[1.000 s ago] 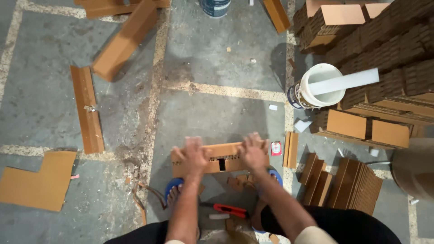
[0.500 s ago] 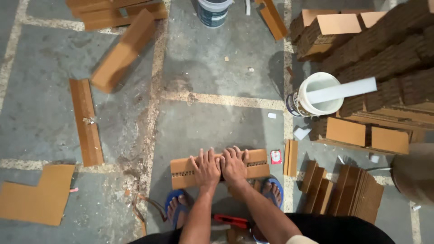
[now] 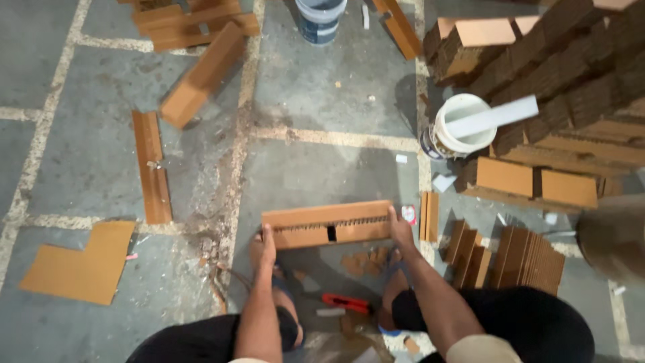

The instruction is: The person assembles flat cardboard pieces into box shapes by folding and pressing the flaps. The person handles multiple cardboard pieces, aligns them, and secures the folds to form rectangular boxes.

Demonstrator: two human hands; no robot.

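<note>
A long brown cardboard block [image 3: 327, 224], made of folded layers with a dark slot in its middle, lies on the concrete floor in front of me. My left hand [image 3: 267, 239] grips its left end. My right hand [image 3: 401, 230] grips its right end. My feet in blue sandals rest just below the block. A red utility knife [image 3: 345, 302] lies on the floor between my legs.
A white bucket [image 3: 459, 126] with a pale flat stick stands to the right, beside tall stacks of cardboard [image 3: 571, 81]. Small cardboard stacks [image 3: 510, 252] sit at my right. Loose strips [image 3: 152, 167], an L-shaped sheet [image 3: 84, 261] and a blue-white bucket [image 3: 320, 18] lie farther off.
My hands were together on the middle of the block; they have slid apart to its two ends. The block now shows its layered top edge.
</note>
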